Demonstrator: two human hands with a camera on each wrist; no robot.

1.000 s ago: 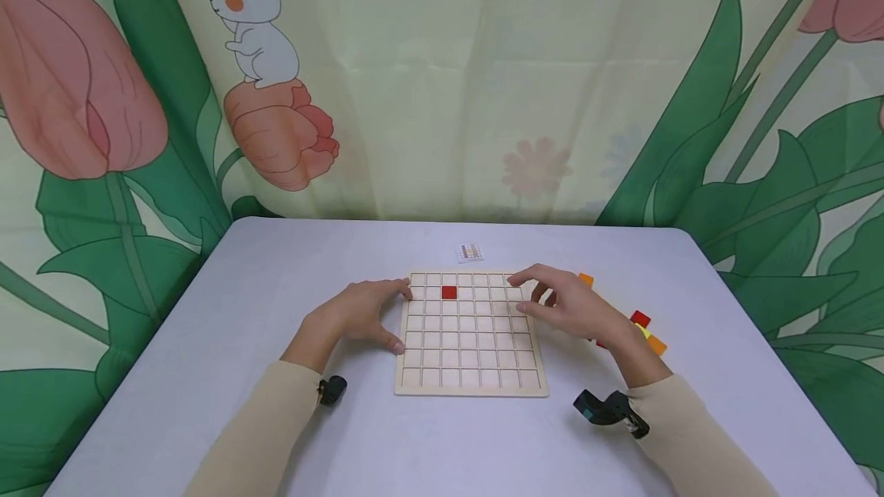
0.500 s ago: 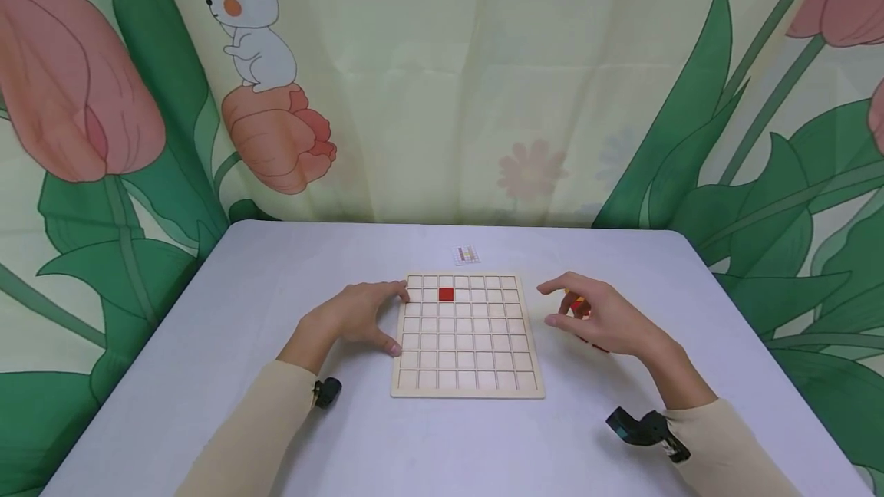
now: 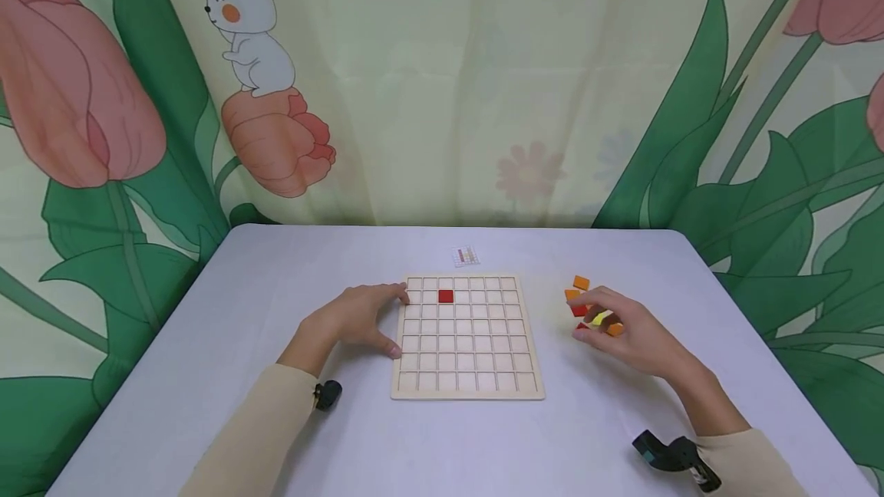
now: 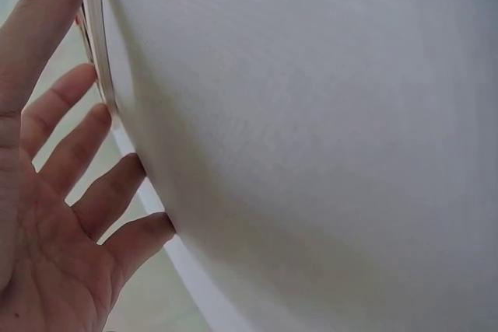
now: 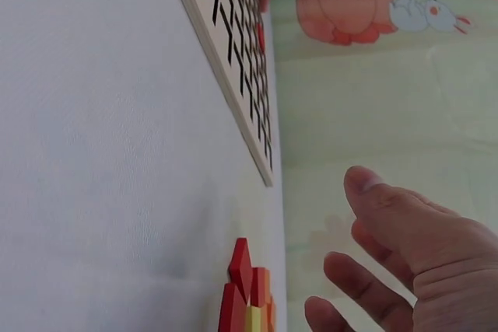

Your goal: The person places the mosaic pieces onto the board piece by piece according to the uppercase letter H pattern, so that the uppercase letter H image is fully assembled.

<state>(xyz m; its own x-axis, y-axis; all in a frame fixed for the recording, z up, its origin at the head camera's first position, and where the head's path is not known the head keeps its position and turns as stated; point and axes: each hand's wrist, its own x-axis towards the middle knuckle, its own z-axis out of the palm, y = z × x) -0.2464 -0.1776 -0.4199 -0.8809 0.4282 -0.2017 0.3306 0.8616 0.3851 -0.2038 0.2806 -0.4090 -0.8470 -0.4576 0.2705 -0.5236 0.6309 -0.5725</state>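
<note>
A light wooden grid board lies on the table, with one red square tile in a cell near its top. My left hand rests at the board's left edge, thumb and fingers spread apart; the left wrist view shows the fingers loosely extended. Over a small group of tiles to the right of the board is my right hand, fingers slightly bent and holding nothing. Among those tiles are orange, red and yellow ones, partly hidden by the hand.
A small printed card with a coloured grid lies behind the board. The white table ends at the back against a curtain printed with a rabbit, tulips and leaves.
My right hand has moved right, away from the board's right side to above the loose tiles. My left hand has stayed at the board's left edge.
</note>
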